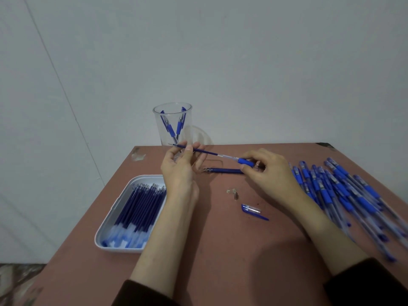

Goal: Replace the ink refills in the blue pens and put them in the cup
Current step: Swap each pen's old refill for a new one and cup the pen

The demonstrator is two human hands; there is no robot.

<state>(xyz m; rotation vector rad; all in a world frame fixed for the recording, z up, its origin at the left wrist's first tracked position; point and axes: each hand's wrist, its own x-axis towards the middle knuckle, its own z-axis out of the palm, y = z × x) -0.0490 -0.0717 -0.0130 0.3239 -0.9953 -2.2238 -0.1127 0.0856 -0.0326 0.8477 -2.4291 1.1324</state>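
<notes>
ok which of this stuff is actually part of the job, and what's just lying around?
Job: held refill, held pen, cup, tray of refills, pen pile, cap, metal tip, two loose refills.
Lying about: pale scrap by the tip.

A reddish-brown bench (pixel 220 250) stands against a pale grey wall (pixel 220 51); its far left corner (pixel 138 154) is chipped and so is its far right corner (pixel 326 145); a white tray (pixel 103 230) sits near its left edge; mottled floor (pixel 13 281) shows at lower left.
</notes>
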